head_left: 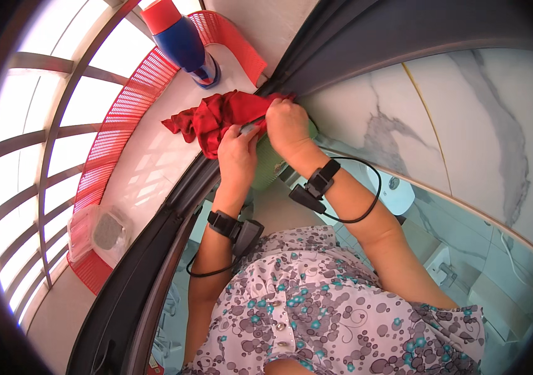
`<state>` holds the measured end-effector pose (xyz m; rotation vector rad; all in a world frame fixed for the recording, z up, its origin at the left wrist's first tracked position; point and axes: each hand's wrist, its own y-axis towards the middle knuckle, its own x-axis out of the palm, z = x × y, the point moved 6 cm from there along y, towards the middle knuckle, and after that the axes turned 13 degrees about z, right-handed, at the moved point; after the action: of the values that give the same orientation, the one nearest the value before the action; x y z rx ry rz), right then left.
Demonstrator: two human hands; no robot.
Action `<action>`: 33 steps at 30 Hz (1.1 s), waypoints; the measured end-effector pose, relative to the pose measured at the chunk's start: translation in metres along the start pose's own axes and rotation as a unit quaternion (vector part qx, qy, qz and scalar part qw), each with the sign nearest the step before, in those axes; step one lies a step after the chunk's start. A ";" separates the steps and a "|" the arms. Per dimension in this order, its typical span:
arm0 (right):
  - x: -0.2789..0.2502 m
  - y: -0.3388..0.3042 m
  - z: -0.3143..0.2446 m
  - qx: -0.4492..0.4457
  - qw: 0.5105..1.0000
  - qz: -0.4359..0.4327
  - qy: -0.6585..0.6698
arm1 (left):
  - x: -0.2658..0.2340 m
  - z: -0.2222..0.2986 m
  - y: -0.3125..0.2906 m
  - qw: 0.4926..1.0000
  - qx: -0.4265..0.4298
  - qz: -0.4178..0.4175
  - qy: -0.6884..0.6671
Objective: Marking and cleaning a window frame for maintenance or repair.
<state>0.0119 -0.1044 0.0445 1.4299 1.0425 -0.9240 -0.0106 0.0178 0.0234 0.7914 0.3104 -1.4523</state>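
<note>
A crumpled red cloth (232,115) lies bunched over the dark window frame, with part of it on the pale sill. My left hand (237,153) pinches its near edge, thumb and fingers closed together. Just to the right, my right hand (288,125) is closed in a fist on the cloth's right end. Beneath my hands a green perforated container (269,165) shows in part, mostly covered by my hands and arms. Whether the cloth reaches down into it I cannot tell.
On the sill (148,156) stand a blue bottle with a red cap (182,44) and a clear plastic tub (109,231). Red mesh (119,119) lines the curved window bars (44,156). A marbled tile wall (397,119) rises at right, with a white basin (397,190) below.
</note>
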 end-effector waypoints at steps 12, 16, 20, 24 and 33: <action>0.013 0.012 0.026 0.094 0.993 -0.035 0.064 | 0.012 0.004 0.008 0.998 0.001 -0.066 -0.025; 0.017 -0.015 -0.002 0.040 0.996 -0.040 0.075 | -0.010 -0.001 -0.006 0.993 -0.012 -0.097 0.066; -0.001 -0.022 -0.021 -0.043 0.996 -0.034 0.076 | -0.023 -0.002 -0.011 0.997 -0.027 -0.047 0.054; -0.008 -0.008 -0.015 -0.054 0.998 -0.033 0.012 | -0.011 0.008 -0.003 0.998 -0.025 -0.058 0.014; -0.013 0.004 0.008 0.011 1.000 -0.027 0.009 | 0.011 0.024 0.012 0.993 -0.006 -0.013 -0.121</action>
<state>0.0119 -0.1141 0.0569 1.4359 1.0922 -0.9651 -0.0039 -0.0070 0.0368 0.5964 0.1445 -1.5511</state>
